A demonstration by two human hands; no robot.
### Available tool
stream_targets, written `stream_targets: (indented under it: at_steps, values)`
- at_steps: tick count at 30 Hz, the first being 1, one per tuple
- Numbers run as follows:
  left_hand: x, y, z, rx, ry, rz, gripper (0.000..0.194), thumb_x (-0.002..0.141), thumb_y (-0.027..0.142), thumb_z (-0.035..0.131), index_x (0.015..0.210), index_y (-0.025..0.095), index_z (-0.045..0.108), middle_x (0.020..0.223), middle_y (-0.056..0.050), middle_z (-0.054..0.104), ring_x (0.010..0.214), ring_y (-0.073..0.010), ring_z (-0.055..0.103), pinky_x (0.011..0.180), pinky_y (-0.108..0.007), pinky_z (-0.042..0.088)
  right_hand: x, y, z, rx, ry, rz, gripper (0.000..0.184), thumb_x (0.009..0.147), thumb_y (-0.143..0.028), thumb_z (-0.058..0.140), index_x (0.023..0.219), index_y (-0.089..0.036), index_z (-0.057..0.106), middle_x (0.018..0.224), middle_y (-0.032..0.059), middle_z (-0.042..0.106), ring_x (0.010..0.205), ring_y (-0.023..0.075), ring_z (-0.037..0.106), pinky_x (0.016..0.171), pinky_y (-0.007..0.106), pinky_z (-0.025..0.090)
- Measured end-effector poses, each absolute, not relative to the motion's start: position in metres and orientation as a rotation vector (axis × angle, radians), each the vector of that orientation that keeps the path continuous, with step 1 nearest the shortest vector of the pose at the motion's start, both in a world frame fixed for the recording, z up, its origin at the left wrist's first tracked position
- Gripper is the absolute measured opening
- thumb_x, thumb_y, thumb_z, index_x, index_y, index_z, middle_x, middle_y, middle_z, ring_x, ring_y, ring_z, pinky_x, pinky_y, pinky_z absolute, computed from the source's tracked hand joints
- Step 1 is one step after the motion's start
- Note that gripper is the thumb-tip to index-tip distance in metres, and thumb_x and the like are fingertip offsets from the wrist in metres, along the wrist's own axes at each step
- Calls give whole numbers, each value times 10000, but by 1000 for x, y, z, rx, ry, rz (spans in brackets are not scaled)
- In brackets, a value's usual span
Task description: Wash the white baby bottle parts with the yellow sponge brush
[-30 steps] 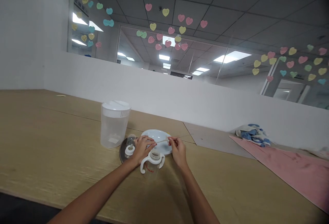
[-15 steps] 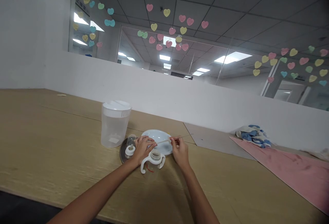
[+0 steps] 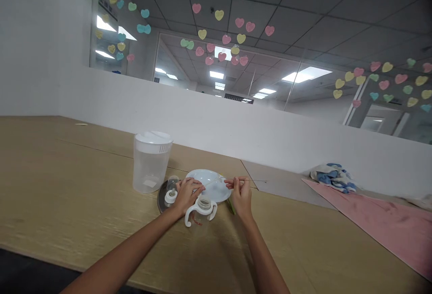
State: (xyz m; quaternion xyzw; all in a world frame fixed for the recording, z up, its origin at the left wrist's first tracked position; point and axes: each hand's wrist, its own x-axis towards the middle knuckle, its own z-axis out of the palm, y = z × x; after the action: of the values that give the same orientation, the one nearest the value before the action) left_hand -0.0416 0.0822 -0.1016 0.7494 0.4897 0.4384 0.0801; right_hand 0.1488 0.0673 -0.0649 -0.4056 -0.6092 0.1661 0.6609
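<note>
My left hand (image 3: 187, 193) is curled over the near edge of a white plate (image 3: 211, 180), pinching the end of a thin clear straw (image 3: 214, 185) that lies across the plate. Between its fingertips, my right hand (image 3: 240, 192) holds a thin wire-like rod (image 3: 249, 180) pointing right. A white-handled baby bottle (image 3: 201, 210) stands just below both hands. To the left of my left hand, a small clear bottle with a white collar (image 3: 172, 190) rests on a dark round disc (image 3: 161, 200).
A clear plastic jug with a white lid (image 3: 150, 163) stands left of the plate. A small green piece (image 3: 231, 206) lies by the plate's edge. On the right are a pink cloth (image 3: 371, 222) and crumpled blue-and-white fabric (image 3: 333, 178). A white partition runs behind the wooden table (image 3: 84, 186).
My right hand has moved to the right, and the thin rod now sticks out farther right, past the plate's edge. My left hand and the objects on the table have hardly moved.
</note>
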Motion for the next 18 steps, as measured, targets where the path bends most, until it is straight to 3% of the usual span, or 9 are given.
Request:
stream_targets:
  at_steps: [6,10,18]
  values:
    - [-42,86,-105,2226,1470,1314,255,846,379,471,847,268,701,1057,-30,642,1095,-280,439,926,-464,255,153,68,-63,-992,-1248,260,315,788,-487,487,851,-178,495,621,1,603,500,126,517,509,246,413]
    - [-41,83,-102,2221,1483,1293,247,851,351,459,861,260,689,1060,-25,642,1100,-271,434,924,-455,252,159,72,-66,-1302,-1256,77,274,749,-413,488,807,-165,590,600,18,611,551,158,554,548,258,386]
    - [-41,81,-102,2219,1446,1329,246,870,348,425,877,256,654,1019,-19,649,1083,-243,453,929,-433,244,169,92,-87,-1471,-1363,178,257,701,-334,438,756,-180,636,674,35,664,560,161,588,523,245,403]
